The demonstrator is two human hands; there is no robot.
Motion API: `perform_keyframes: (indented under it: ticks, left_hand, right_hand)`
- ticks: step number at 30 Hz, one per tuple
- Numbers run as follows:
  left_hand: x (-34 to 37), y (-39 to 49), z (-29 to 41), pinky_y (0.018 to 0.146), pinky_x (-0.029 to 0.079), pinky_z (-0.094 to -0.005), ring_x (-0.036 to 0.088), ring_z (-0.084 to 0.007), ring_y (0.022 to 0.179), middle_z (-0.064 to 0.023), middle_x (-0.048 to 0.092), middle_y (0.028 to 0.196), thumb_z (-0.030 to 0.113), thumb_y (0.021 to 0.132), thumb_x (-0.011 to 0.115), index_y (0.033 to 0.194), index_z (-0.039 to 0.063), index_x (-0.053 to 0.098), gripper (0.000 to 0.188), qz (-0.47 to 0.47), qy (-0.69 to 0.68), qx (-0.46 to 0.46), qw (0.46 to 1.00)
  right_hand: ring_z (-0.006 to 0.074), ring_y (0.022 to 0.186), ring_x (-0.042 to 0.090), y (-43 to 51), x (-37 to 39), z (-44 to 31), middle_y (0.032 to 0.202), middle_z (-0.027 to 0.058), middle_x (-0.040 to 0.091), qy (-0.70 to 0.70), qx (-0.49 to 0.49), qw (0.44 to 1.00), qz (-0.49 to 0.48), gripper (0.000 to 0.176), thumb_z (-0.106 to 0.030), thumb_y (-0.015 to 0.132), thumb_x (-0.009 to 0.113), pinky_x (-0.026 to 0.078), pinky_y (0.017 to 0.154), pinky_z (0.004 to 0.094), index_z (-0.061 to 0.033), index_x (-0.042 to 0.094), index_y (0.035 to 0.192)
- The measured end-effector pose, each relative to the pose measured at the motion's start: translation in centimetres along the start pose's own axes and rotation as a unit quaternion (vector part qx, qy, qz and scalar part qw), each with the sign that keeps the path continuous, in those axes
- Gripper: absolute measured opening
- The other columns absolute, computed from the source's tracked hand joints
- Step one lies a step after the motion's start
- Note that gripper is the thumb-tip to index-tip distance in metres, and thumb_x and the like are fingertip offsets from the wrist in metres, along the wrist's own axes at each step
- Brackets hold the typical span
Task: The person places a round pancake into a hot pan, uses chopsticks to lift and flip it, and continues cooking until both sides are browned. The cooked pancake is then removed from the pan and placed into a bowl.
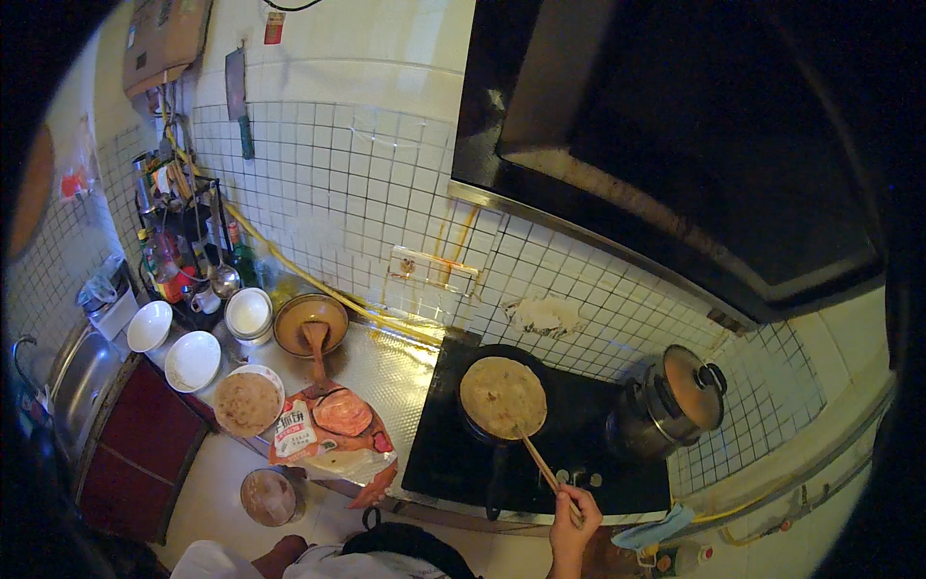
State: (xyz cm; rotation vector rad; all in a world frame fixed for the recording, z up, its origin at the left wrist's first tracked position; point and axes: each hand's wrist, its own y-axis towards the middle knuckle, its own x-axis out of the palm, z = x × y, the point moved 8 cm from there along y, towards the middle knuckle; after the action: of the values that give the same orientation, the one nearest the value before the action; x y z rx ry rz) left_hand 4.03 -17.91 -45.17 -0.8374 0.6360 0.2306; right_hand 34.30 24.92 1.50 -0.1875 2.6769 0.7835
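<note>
My right hand grips a pair of wooden chopsticks, whose tips touch the lower edge of a round flatbread. The flatbread lies in a black frying pan on the left side of the black gas stove. The pan's handle points toward me. My left hand is out of view. On the foil-covered counter, left of the stove, lie an opened red food packet and a plate bearing another browned flatbread.
A lidded steel pot stands at the stove's right. White bowls, a brown bowl with a wooden spatula, bottles and a sink are at left. The range hood overhangs the stove; a blue cloth hangs at its front right.
</note>
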Motion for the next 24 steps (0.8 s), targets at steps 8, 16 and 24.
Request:
perform_keyframes:
  ticks: [8,16,24]
  left_hand:
    - [3.2,2.2,-2.9,0.085,0.047,-0.0432,0.059,-0.0371,0.097,-0.0227,0.062,0.099,0.06,0.085,0.039,0.089,0.003,0.067,0.064,-0.058,0.112,0.081,0.989]
    - [1.4,0.8,-1.2,0.085,0.047,-0.0439,0.06,-0.0377,0.096,-0.022,0.063,0.098,0.06,0.085,0.039,0.09,0.003,0.067,0.064,-0.006,0.068,0.06,0.996]
    - [1.2,0.7,-1.2,0.085,0.047,-0.0438,0.06,-0.0373,0.096,-0.0211,0.063,0.098,0.06,0.083,0.043,0.092,0.004,0.068,0.062,-0.025,0.051,-0.012,0.998]
  right_hand:
    - [0.0197,0.077,0.062,0.3,0.7,0.7,0.083,0.0115,0.065,0.017,0.032,0.999,-0.013,0.011,-0.003,0.076,0.064,0.047,0.07,0.029,-0.0001,0.067,0.086]
    - [0.0158,0.077,0.059,0.3,0.7,0.2,0.083,0.0106,0.063,0.011,0.024,0.999,-0.028,0.008,-0.002,0.079,0.062,0.046,0.07,0.0258,0.0028,0.064,0.086]
    - [0.016,0.077,0.059,0.0,0.5,1.4,0.082,0.0105,0.063,0.026,0.042,0.998,-0.027,0.01,-0.003,0.08,0.063,0.046,0.07,0.0258,0.0019,0.064,0.088]
